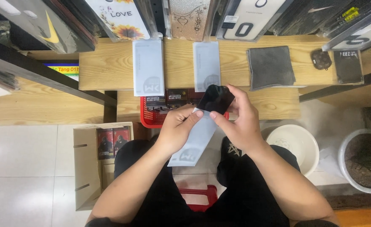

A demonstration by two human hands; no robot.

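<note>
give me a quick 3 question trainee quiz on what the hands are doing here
1. True or false: the left hand holds a pale translucent sleeve.
2. What does the right hand hold at the sleeve's top end? A) glossy black glass sheet B) red basket C) grey cloth
3. How many flat white sleeves lie on the wooden shelf?

Key:
1. True.
2. A, the glossy black glass sheet.
3. Two: one left, one right.

two pale flat sleeves (148, 67) (206, 65) lie on the shelf, dark boxes (113, 141) in the floor carton.
</note>
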